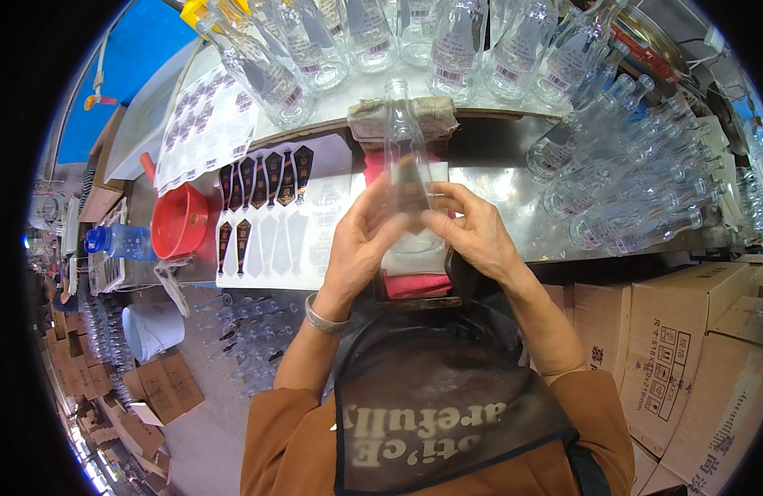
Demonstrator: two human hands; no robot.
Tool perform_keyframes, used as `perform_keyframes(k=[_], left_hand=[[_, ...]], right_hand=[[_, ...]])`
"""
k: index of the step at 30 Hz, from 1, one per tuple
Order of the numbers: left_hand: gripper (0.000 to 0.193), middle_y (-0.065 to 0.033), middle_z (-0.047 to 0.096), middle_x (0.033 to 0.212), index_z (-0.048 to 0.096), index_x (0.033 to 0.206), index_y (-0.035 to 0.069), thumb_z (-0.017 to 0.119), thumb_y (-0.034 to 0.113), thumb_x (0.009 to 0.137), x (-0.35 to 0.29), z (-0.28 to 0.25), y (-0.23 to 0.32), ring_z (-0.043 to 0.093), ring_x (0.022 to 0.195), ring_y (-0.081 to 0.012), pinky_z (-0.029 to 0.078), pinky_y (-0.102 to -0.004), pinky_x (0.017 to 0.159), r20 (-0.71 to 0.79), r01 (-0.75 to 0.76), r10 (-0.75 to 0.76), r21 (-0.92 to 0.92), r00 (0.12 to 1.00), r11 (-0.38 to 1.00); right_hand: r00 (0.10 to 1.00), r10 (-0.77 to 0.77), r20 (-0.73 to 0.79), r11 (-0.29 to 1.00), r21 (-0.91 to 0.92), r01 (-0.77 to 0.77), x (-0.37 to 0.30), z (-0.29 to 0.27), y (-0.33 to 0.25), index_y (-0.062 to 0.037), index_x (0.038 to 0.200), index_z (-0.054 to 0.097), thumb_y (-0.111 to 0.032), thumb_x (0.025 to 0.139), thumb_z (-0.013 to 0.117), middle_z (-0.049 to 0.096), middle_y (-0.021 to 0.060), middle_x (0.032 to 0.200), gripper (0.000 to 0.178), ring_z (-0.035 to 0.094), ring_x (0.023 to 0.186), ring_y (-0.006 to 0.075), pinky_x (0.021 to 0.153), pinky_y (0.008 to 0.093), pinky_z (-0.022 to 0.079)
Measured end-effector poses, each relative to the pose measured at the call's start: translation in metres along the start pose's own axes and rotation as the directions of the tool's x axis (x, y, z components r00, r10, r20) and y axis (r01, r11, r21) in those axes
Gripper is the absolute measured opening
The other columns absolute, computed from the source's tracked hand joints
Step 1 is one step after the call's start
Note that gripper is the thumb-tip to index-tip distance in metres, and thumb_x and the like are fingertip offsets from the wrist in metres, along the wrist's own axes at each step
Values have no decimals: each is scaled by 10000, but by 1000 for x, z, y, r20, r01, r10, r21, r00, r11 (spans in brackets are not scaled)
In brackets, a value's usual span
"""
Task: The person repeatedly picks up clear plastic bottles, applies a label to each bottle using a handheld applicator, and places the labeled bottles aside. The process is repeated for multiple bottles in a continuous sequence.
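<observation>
A clear glass bottle (404,131) lies in front of me with its neck pointing away, over a padded rest. My left hand (366,234) grips its left side, thumb on top. On the other side my right hand (474,227) holds it, its thumb close to the left one. Between my hands a dark tie-shaped label (412,183) shows on the glass; my thumbs are at its lower end. Beneath the bottle are pink and white cloths, and a rolled beige cloth (365,118) lies under the neck. To the left is a white sheet of dark tie-shaped labels (274,178), partly used.
Several clear bottles (452,50) with printed labels stand along the far side; more bottles (621,186) lie in a pile at right. A red plastic basin (180,221) and a blue bottle (121,241) are at left. Cardboard boxes (679,331) stand at the lower right.
</observation>
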State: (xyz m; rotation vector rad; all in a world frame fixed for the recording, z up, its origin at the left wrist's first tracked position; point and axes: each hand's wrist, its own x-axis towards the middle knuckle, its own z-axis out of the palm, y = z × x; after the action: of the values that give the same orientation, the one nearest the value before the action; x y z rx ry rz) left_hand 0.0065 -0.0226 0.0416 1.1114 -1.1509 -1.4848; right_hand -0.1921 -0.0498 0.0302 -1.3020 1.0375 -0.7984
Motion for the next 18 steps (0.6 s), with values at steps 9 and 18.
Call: perform_keyframes(k=[9, 18], left_hand=[[685, -186, 459, 1513, 338, 1546, -20, 677, 126, 969, 4, -4, -2, 507, 1349, -255, 421, -378, 1111, -74, -91, 102, 140, 992, 986], [611, -194, 456, 1525, 483, 1481, 32, 712, 102, 919, 34, -5, 3, 538, 1329, -301, 501, -392, 1034, 23, -349, 452, 672, 891, 653]], right_hand=[[1000, -3, -22, 998, -65, 2, 27, -20, 1, 78, 1240, 628, -350, 957, 681, 726, 178, 1124, 516, 680, 1021, 208, 891, 332, 522], [989, -139, -49, 958, -261, 121, 83, -16, -28, 64, 949, 734, -467, 958, 641, 744, 170, 821, 539, 724, 782, 220, 708, 336, 535]])
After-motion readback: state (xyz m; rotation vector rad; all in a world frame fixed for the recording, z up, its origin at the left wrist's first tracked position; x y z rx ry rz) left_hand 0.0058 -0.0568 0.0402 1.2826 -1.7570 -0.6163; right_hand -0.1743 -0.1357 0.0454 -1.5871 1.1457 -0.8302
